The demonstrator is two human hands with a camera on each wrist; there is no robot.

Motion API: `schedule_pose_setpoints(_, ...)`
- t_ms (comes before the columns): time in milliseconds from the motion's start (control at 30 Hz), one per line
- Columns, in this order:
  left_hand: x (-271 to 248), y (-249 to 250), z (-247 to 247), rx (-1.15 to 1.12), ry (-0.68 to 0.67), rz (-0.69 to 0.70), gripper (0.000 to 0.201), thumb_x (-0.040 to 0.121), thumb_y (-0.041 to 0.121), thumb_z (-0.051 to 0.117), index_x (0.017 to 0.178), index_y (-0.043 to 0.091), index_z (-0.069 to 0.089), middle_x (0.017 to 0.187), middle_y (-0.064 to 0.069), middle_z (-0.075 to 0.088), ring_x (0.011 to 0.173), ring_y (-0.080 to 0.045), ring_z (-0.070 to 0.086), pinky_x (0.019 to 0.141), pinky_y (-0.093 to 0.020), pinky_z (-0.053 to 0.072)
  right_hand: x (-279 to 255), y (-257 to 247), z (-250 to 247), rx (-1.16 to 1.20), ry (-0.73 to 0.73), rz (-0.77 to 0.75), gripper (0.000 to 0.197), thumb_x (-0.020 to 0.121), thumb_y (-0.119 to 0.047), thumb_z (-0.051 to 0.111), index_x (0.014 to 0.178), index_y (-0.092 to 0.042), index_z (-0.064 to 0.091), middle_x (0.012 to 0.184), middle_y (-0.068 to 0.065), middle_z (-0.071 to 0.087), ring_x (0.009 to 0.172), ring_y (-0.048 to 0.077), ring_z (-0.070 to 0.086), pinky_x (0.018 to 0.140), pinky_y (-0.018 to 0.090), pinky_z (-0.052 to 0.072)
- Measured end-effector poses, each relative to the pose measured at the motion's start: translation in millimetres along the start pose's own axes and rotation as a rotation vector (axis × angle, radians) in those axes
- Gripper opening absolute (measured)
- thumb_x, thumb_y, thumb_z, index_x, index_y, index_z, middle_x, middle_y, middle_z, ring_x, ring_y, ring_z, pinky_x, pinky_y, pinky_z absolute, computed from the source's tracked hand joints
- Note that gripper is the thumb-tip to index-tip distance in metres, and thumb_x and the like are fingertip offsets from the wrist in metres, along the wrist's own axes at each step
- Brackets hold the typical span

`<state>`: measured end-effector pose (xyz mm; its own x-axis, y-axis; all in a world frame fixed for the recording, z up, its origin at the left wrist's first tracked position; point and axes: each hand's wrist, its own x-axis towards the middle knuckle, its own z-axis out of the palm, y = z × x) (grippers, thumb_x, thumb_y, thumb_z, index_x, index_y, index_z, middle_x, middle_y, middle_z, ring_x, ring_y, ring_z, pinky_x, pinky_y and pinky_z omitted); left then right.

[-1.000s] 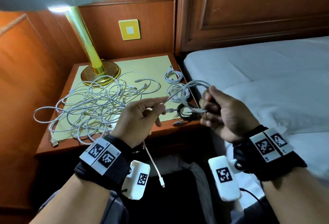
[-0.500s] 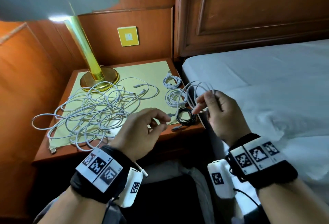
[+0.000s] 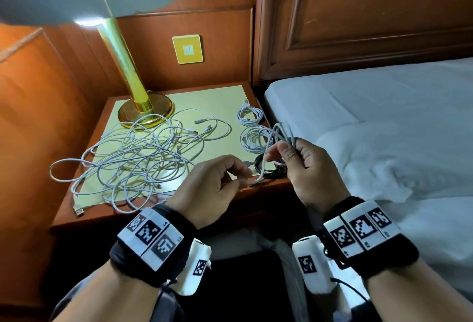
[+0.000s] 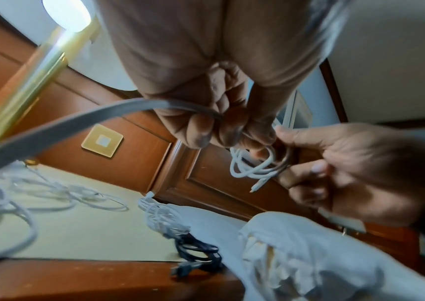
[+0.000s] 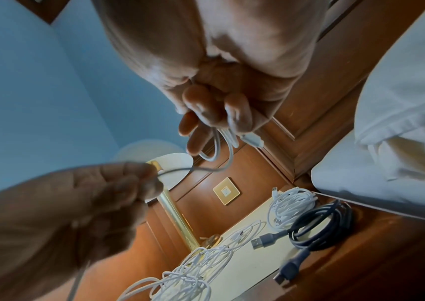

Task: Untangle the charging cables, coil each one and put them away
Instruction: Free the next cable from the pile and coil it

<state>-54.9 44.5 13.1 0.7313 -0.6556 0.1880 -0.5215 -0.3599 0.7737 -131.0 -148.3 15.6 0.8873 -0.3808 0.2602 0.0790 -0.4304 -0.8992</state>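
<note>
The right hand (image 3: 304,168) has its fingers (image 5: 237,114) clamped on the stacked loops of a thin white charging cable (image 3: 280,133), held above the front right corner of the wooden bedside table (image 3: 153,209). The left hand (image 3: 212,188) pinches the same cable's loose tail. To finish well, I would feed the tail round the bundle under light tension, keeping loops even. Three coiled cables lie just beyond; the white tangle (image 3: 133,158) waits further left. No readable writing; the wristbands show only square code patterns.

Left hand (image 3: 212,188) and right hand (image 3: 304,168), fingers curled, raised side by side.
</note>
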Motion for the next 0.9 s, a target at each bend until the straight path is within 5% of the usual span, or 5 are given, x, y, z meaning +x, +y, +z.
schedule_pose_setpoints(133, -2.1, 13.0, -0.7, -0.231, -0.024, 0.062, 0.01, 0.089, 0.01, 0.073, 0.093, 0.019, 0.07, 0.086, 0.007, 0.073, 0.077, -0.014, 0.067, 0.076, -0.03, 0.052, -5.8, -0.8, 4.3, -0.092, -0.153, -0.031, 0.025, 0.103, -0.027, 0.051, 0.088, -0.018, 0.069, 0.078, -0.013, 0.073, 0.077, -0.005, 0.067, 0.072, 0.011, 0.047)
schedule_pose_setpoints(300, 2.4, 2.0, -3.7, -0.177, 0.191, 0.072, 0.009, 0.089, 0.013, 0.073, 0.09, 0.019, 0.066, 0.067, 0.005, 0.06, 0.056, -0.015, 0.05, 0.056, -0.026, 0.042, -7.5, -1.4, 9.2, -0.008, -0.354, 0.148, 0.035, 0.105, -0.033, 0.045, 0.079, -0.017, 0.061, 0.053, -0.015, 0.056, 0.048, -0.002, 0.049, 0.057, 0.014, 0.037)
schedule_pose_setpoints(467, 3.3, -0.8, -0.2, -0.126, 0.186, 0.114, 0.015, 0.094, 0.011, 0.067, 0.105, 0.019, 0.061, 0.085, 0.007, 0.055, 0.062, -0.008, 0.05, 0.062, -0.017, 0.039, -8.5, -11.2, 9.9, 0.257, -0.475, 0.324, 0.051, 0.099, -0.052, 0.044, 0.058, -0.022, 0.047, 0.05, -0.009, 0.036, 0.042, 0.006, 0.03, 0.045, 0.021, 0.02)
schedule_pose_setpoints(600, 2.6, 3.0, -2.3, -0.211, 0.058, 0.094, 0.034, 0.091, 0.043, 0.061, 0.115, 0.019, 0.064, 0.095, 0.0, 0.056, 0.064, -0.011, 0.051, 0.06, -0.019, 0.04, -10.7, -19.8, 2.1, 0.457, -0.562, 0.386, 0.039, 0.091, -0.049, 0.055, 0.072, -0.016, 0.051, 0.054, -0.005, 0.03, 0.05, 0.012, 0.016, 0.046, 0.03, 0.012)
schedule_pose_setpoints(900, 4.2, 3.7, -1.4, 0.023, -0.033, 0.056, 0.038, 0.1, 0.039, 0.045, 0.075, 0.013, 0.057, 0.056, 0.011, 0.041, 0.052, -0.006, 0.036, 0.052, -0.019, 0.031, -4.3, -17.5, 1.9, 0.583, -0.391, 0.532, 0.037, 0.103, -0.038, 0.042, 0.077, -0.013, 0.049, 0.052, -0.003, 0.031, 0.041, 0.008, 0.021, 0.042, 0.022, 0.017)
